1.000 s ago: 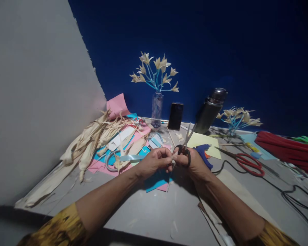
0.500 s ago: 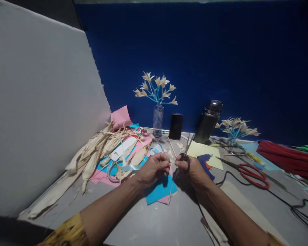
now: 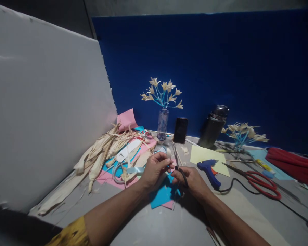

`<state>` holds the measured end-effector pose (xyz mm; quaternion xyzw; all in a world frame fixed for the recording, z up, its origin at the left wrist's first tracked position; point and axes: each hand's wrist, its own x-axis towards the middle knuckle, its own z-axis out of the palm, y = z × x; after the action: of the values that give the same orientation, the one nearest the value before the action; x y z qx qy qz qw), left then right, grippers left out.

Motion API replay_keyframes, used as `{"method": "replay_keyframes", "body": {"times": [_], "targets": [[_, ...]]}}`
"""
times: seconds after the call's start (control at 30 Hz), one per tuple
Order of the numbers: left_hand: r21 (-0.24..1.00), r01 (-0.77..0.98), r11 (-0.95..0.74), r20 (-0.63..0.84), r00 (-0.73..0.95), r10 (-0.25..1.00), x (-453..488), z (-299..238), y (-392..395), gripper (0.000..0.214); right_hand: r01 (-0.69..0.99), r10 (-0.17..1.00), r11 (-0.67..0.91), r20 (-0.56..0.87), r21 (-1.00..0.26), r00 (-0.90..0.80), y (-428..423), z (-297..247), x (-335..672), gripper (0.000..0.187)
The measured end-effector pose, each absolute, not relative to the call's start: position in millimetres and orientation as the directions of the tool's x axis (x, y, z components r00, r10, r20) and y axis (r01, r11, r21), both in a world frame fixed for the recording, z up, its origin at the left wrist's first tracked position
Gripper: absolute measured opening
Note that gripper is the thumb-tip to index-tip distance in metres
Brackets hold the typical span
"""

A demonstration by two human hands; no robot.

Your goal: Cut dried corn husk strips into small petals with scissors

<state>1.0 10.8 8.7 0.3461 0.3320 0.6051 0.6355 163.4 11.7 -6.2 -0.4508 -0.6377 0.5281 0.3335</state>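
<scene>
My left hand (image 3: 155,171) is closed in a pinch over the middle of the table, with a small pale piece of husk (image 3: 168,153) at its fingertips. Close beside it on the right, my right hand (image 3: 191,179) is wrapped round small scissors with black handles (image 3: 182,175). Their blades point up and away, near the left fingertips; I cannot tell whether they touch the husk. Under both hands lies a blue paper sheet (image 3: 159,198), with pink paper showing beneath. A light-blue ribbon (image 3: 135,169) rests left of my left hand.
Dried corn husks (image 3: 93,171) are heaped at left. Behind stand a glass vase (image 3: 163,124) of husk flowers, a phone (image 3: 181,130) and a dark flask (image 3: 213,126). At right lie a blue glue gun (image 3: 209,172), its cord, red-handled scissors (image 3: 263,184) and red cloth (image 3: 292,165).
The camera view has shifted, so the table things appear farther right and lower. My right hand has come nearer the left, and the scissors' blades have swung leftward toward the left fingertips.
</scene>
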Motion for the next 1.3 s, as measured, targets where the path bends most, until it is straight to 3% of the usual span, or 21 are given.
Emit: {"method": "replay_keyframes", "body": {"times": [0.33, 1.3], "targets": [[0.826, -0.56, 0.063, -0.05, 0.038, 0.998, 1.4, 6.6, 9.5, 0.026, 0.161, 0.899, -0.001, -0.071, -0.987, -0.432, 2.8, -10.5, 154.7, 0.057], [0.865, -0.496, 0.068, -0.051, 0.047, 0.998, -0.3, 13.8, 7.1, 0.023, 0.129, 0.89, -0.051, -0.104, -0.99, -0.443, 0.1, -9.4, 153.9, 0.043]]}}
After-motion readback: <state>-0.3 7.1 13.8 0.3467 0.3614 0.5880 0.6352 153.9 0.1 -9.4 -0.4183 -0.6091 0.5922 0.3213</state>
